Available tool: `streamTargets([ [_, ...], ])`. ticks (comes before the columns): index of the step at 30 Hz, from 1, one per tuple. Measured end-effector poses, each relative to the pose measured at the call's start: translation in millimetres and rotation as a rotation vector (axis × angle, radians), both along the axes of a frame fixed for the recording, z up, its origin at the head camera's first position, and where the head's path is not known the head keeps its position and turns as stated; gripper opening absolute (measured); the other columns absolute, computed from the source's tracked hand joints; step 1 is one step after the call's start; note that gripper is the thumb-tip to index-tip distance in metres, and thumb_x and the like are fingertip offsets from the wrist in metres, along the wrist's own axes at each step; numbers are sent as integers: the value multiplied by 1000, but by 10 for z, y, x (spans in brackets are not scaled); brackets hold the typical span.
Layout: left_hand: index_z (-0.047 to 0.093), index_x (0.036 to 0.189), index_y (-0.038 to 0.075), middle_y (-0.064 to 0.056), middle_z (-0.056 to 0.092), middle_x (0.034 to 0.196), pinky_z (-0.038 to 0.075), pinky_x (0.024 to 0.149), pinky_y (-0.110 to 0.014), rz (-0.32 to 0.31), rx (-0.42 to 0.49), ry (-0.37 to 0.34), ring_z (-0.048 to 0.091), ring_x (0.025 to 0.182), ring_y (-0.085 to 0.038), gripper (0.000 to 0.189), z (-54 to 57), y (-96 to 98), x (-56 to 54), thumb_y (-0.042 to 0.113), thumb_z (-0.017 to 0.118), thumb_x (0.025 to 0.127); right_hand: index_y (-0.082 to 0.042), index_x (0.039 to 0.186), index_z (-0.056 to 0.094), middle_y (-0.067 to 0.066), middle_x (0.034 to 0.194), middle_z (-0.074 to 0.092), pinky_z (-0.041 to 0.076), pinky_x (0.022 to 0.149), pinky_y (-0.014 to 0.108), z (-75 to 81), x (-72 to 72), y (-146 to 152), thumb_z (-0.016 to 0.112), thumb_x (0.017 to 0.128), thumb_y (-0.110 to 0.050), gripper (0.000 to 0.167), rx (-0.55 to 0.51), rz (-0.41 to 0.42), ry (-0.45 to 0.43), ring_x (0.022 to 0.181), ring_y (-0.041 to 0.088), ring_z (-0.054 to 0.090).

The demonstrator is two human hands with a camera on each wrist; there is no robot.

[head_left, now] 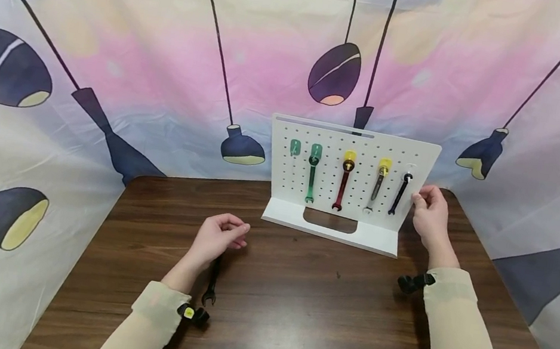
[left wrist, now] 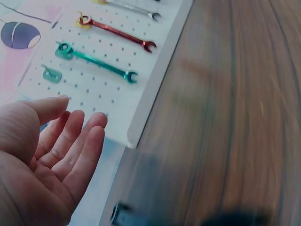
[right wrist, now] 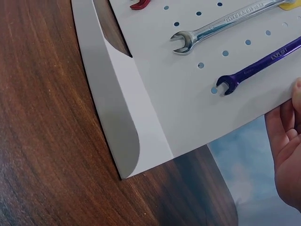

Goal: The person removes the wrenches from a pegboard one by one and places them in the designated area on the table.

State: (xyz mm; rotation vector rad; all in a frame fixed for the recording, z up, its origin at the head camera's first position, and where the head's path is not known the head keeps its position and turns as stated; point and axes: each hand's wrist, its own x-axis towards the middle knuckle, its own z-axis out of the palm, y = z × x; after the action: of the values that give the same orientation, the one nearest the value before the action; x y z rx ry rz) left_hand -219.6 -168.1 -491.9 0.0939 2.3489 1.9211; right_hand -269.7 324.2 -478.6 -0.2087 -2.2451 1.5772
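A white pegboard stand (head_left: pixel 319 221) carries a green wrench (head_left: pixel 311 180), a red wrench (head_left: pixel 342 187), a silver wrench (head_left: pixel 377 188) and a purple wrench (right wrist: pixel 256 66), which looks nearly black in the head view. At the board's right edge my right hand (head_left: pixel 430 216) pinches the panel between thumb and fingers. My left hand (head_left: pixel 218 239) hovers left of the stand, its fingers loosely bent and holding nothing in the left wrist view. Beneath it on the table lies a black wrench (head_left: pixel 212 281), its upper part hidden by the hand.
A bare green hook (head_left: pixel 295 147) sits at the board's left end, beside the green wrench's hook. The stand rests near the back of the brown wooden table (head_left: pixel 292 309). Behind the table hangs a cloth (head_left: pixel 166 61) printed with lamps.
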Motion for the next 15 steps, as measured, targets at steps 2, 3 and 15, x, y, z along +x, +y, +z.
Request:
streamTargets([
  [2, 73, 107, -3, -27, 75, 97, 67, 73, -42, -8, 23, 4, 77, 75, -23, 19, -9, 88, -15, 15, 79, 100, 5, 116, 50, 6, 102, 50, 43, 74, 21, -5, -2, -8, 51, 114, -12, 18, 2, 5, 4, 91, 15, 48],
  [3, 73, 107, -3, -27, 75, 98, 66, 73, -42, -13, 37, 5, 77, 76, -23, 20, -11, 130, -20, 15, 79, 100, 6, 116, 50, 7, 101, 50, 43, 74, 21, -6, -3, -13, 51, 114, -12, 18, 3, 8, 8, 91, 16, 48],
  [15, 73, 111, -1, -35, 71, 113, 66, 78, -39, -54, 149, 4, 78, 80, -23, 18, 37, 586, -28, 14, 76, 102, 4, 113, 50, 6, 100, 50, 45, 77, 22, -16, -2, 13, 51, 114, -13, 17, -5, 7, 2, 92, 14, 49],
])
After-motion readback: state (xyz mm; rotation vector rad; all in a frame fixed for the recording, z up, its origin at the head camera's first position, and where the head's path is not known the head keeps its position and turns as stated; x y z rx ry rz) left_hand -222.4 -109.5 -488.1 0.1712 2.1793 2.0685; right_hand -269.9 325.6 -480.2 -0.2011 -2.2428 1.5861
